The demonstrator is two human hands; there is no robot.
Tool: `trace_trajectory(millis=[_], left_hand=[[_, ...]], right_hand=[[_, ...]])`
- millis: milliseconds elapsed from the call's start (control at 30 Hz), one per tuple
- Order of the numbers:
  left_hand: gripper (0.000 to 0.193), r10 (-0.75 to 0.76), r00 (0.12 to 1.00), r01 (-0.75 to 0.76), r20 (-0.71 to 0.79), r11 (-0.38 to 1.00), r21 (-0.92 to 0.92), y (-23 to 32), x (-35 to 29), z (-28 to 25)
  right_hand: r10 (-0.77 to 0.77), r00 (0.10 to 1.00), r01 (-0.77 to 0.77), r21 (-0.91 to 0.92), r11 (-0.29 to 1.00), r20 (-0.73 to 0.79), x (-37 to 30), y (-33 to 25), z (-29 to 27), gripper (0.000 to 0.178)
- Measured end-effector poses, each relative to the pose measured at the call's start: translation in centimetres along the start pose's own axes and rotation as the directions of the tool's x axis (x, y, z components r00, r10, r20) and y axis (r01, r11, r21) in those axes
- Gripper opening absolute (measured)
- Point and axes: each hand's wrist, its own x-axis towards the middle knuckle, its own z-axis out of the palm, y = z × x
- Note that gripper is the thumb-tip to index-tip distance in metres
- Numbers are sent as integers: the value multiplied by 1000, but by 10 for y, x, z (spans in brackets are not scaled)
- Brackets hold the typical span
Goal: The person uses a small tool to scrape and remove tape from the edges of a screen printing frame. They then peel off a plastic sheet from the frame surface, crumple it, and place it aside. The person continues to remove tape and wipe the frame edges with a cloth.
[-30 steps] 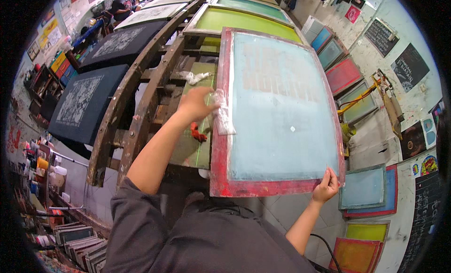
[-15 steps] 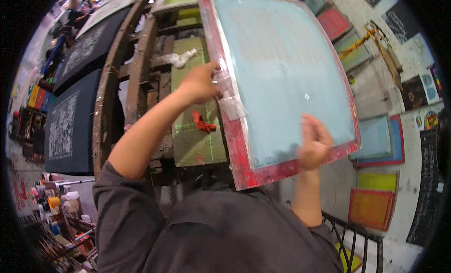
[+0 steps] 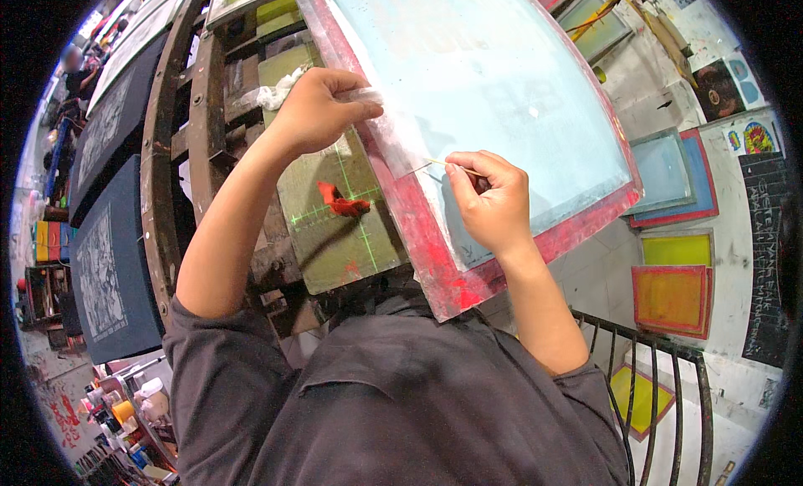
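A screen-printing frame with red, stained edges and pale blue mesh stands tilted before me. My left hand is at its left edge, thumb and fingers pinched on a piece of clear tape. More clear tape lies along that edge, crossing onto the mesh border. My right hand is over the lower left of the mesh, pinching a thin yellowish stick. The stick's tip points at the lower end of the tape; whether it touches is too small to tell.
Under the frame's left side lies an olive board with green lines, a red scrap and a crumpled white cloth. Dark printed fabric panels stand beyond a metal rail. More screens lean right, above a black railing.
My right hand has moved left and up toward the tape and now shows a thin stick. My left hand appears higher and farther left. The view has shifted, with the frame higher in it.
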Motion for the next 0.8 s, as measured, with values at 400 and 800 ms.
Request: trace_trajectory(millis=[400, 800], left_hand=[[13, -17, 996, 14, -82, 999, -34, -10, -16, 5], [11, 63, 978, -74, -197, 996, -50, -19, -13, 11]], right_hand=[[12, 986, -26, -86, 996, -165, -14, 8, 21, 6], [-253, 954, 198, -296, 934, -159, -19, 18, 24, 6]])
